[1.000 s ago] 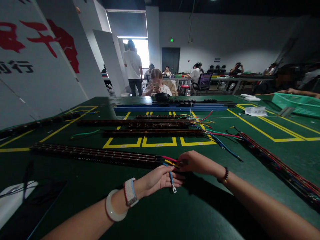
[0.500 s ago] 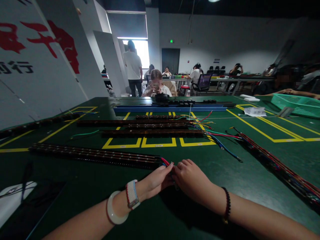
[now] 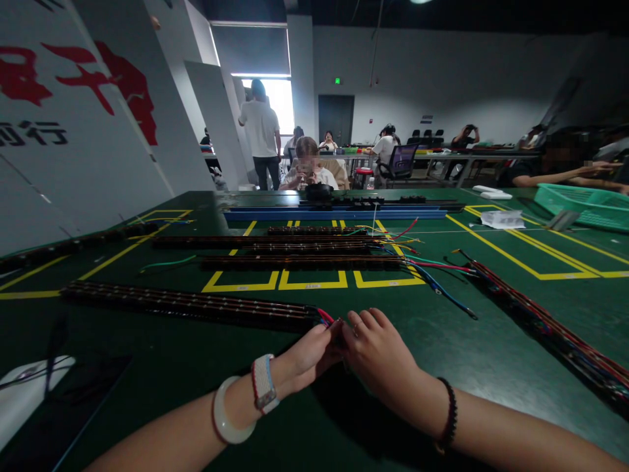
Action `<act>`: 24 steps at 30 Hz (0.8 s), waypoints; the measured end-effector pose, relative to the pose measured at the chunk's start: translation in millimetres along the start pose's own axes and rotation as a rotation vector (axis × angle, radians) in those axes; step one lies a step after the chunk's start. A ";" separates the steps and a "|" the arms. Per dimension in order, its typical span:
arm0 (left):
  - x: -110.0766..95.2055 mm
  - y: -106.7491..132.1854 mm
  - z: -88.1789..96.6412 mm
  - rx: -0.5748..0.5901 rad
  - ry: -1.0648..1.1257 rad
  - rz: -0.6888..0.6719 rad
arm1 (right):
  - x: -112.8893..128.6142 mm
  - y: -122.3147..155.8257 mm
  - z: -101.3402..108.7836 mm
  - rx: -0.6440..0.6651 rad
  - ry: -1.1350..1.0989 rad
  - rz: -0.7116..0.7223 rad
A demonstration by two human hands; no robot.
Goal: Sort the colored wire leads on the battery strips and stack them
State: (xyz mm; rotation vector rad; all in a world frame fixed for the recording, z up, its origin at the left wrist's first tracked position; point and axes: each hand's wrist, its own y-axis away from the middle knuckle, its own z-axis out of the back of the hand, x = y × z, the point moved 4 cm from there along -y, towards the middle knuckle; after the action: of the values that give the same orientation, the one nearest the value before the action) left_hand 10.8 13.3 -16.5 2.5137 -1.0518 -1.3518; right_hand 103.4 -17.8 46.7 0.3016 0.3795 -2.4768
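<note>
In the head view, the thin red and blue insulated wires [image 3: 325,318] are seen emerging from the right end of the long dark slotted strip [image 3: 196,305]. The strip lies flat on the dark green counter [image 3: 457,341], just ahead of the hands. The wires are judged light, limp and a little springy, and easily kinked where they leave the strip. Hold is therefore best taken close to that end, on the insulation rather than on any metal terminal. The left hand [image 3: 307,354] is closed about them, its fingers [image 3: 328,331] pinched at their root. The right hand [image 3: 381,357] is arched over the same spot, touching the left, and whether its fingers grip anything cannot be told. Against the picture a second earlier, the hands have been drawn together, and the blue wire with its ring terminal, then draped over the left hand, is now hidden.
</note>
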 end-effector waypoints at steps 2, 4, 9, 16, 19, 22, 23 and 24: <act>-0.2 1.2 -1.0 0.003 -0.015 -0.001 | -0.1 0.1 -0.7 0.030 0.018 -0.013; -0.5 2.7 -1.9 0.005 -0.021 0.002 | -1.6 0.1 -1.8 0.076 0.038 -0.041; 0.3 3.5 0.2 -0.027 -0.036 -0.004 | -1.9 0.1 -4.0 0.189 -0.001 -0.069; -1.4 6.5 -2.7 -0.031 -0.097 -0.039 | -3.2 -0.9 -2.0 0.253 -0.069 -0.073; -4.5 10.4 -8.1 0.018 -0.114 -0.047 | -12.7 -3.2 0.2 0.269 -0.127 -0.061; -6.4 13.6 -12.6 0.061 -0.136 -0.038 | -25.3 -5.5 1.5 0.284 -0.215 -0.066; -6.9 14.4 -13.7 0.072 -0.142 -0.036 | -29.6 -6.1 1.0 0.299 -0.260 -0.071; -7.5 15.0 -14.7 0.080 -0.147 -0.035 | -34.2 -6.6 0.0 0.317 -0.309 -0.081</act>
State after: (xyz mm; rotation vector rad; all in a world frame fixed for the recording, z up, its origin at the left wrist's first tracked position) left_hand 11.5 3.2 3.4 2.5331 -1.1149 -1.5555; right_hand 126.4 5.6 58.3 0.0261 -0.1335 -2.6063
